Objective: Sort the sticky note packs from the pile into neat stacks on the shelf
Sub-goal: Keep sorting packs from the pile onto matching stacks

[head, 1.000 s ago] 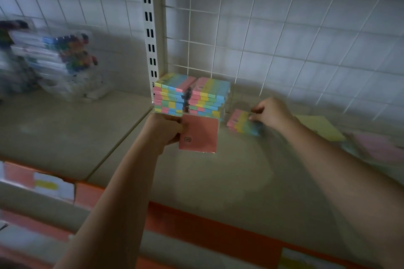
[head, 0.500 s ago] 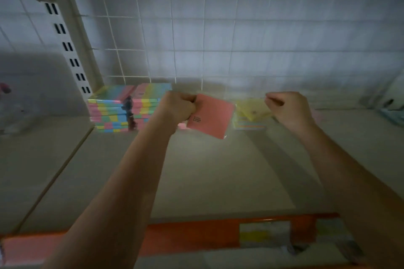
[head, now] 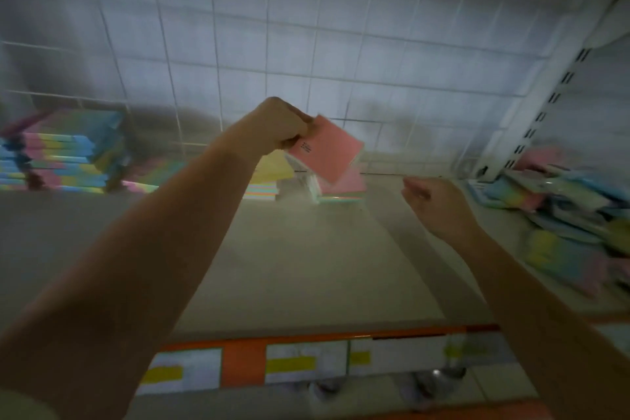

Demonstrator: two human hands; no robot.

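Your left hand [head: 279, 128] is raised over the middle of the shelf [head: 306, 259], pinching 1 pink pack [head: 325, 148] by its left corner between thumb and curled fingers. The pack hangs tilted in the air, directly above a low pink stack [head: 342, 186] at the far side of the shelf, near the wire grid back [head: 306, 44]. It does not look to be touching that stack.

Your right hand [head: 433, 204] floats to the right of the pink stack, fingers loosely curled, holding nothing.

You appear to be in the placing step: this pack looks bound for the pink stack, since the colours match. The next move would call for levelling the pack, lining its edges up with the stack below, lowering it flat, and only then letting go. Your free right hand is close enough to steady or square the stack.

Counts, as far as the blur allows:
- 1 pack in hand.
- 2 low stacks at far centre: a yellow stack [head: 271, 177] partly hidden behind your left forearm, and the pink one just right of it.
- 1 flat rainbow pack [head: 150, 177] lying left of the yellow stack.
- 2 tall rainbow stacks [head: 68, 153] at far left, side by side; the number of packs in each cannot be told.
- 1 loose pile [head: 562, 215] at far right, beyond the slotted upright [head: 545, 106]; its packs are too jumbled to count.
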